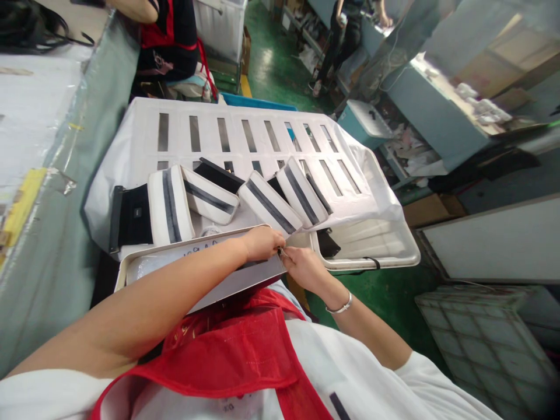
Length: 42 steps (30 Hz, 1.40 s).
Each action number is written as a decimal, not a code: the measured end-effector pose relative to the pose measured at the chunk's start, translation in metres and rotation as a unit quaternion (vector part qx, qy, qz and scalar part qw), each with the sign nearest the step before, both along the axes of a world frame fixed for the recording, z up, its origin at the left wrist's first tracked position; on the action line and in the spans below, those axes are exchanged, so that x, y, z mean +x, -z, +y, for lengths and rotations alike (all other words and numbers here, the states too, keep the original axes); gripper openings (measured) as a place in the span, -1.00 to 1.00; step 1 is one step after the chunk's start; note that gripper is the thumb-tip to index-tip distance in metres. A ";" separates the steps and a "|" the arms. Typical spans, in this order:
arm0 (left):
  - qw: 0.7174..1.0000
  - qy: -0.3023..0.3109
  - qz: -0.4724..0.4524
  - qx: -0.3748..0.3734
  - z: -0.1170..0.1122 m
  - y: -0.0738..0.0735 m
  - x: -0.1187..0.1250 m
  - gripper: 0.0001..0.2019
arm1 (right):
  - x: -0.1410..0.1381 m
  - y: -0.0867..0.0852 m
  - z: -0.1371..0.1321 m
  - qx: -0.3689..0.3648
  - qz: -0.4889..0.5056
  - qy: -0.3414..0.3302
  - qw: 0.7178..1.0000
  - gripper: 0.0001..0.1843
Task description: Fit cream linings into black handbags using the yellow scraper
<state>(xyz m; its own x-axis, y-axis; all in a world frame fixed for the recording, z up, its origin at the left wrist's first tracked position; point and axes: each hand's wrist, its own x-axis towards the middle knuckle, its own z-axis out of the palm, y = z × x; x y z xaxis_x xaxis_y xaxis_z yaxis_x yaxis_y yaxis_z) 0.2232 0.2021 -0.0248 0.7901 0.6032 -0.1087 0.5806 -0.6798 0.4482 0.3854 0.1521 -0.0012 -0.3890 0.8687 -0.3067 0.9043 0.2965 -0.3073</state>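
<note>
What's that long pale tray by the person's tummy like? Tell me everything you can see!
The tray is long, with a cream raised rim and rounded corners. It looks like plastic, but I can't be sure. Inside, it's whitish, with dark marks like writing and a dark strip partly hidden by the left forearm. It lies slantwise in front of the person. The left hand and right hand meet at its right end; whether they touch it is hard to tell.

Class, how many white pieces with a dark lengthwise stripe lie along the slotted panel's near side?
4. Left to right: the leftmost piece, the second piece directly beside it, the third piece just beyond the left hand, and the rightmost piece. Others may be hidden beneath.
</note>
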 end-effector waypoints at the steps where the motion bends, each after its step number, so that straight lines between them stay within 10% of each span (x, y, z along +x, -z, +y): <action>1: 1.000 0.007 0.003 -0.025 0.005 -0.002 0.001 -0.74 | 0.000 -0.001 0.000 -0.004 0.002 -0.001 1.000 -0.72; 17: 0.994 0.046 -0.018 -0.095 0.021 -0.006 0.002 -0.83 | 0.005 0.004 0.006 -0.058 0.098 0.019 0.993 -0.68; 25: 0.975 0.007 -0.019 -0.221 0.033 -0.011 0.001 -0.88 | 0.013 0.001 0.009 -0.219 0.186 0.047 0.957 -0.48; 34: 0.913 -0.086 -0.049 -0.395 0.041 -0.022 -0.018 -0.70 | -0.015 -0.006 0.016 -0.023 -0.069 -0.023 0.997 -0.69; 42: 0.897 -0.260 -0.163 -0.319 0.017 -0.063 -0.093 -0.68 | -0.034 -0.015 0.019 0.008 -0.162 -0.037 0.986 -0.64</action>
<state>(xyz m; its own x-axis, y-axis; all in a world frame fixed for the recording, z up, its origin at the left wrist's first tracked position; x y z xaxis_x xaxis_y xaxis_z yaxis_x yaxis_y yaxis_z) 0.1297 0.2189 0.0378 0.4731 0.7966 -0.3763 0.5122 0.0988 0.8532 0.3510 0.1711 0.0139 -0.3354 0.8472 -0.4119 0.9298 0.3681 0.0000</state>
